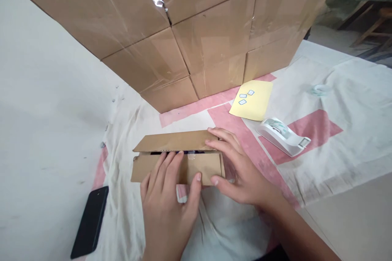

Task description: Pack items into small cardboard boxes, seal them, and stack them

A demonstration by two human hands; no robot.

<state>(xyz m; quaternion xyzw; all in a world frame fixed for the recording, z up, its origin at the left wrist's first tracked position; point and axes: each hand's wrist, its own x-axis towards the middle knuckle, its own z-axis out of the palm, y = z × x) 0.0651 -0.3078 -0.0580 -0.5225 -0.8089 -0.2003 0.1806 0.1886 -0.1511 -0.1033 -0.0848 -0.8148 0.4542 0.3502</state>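
Note:
A small brown cardboard box (176, 141) lies on the cloth in front of me, its two long top flaps nearly meeting. Through the narrow gap between them something dark shows, too little of it to name. My left hand (168, 199) grips the near flap, fingertips at the gap and thumb at the front edge. Around the box's right end, my right hand (237, 169) is closed, with its fingers on the far flap and its thumb at the near corner. A small piece of clear tape (191, 155) appears to sit on the near flap's edge.
Stacked, taped cartons (214, 44) form a wall behind the box. To the right are a yellow sheet (260, 103) with several small stickers, a white tape dispenser (283, 137) and a tape roll (321, 89). A black phone (90, 222) lies left, beside the white wall (39, 110).

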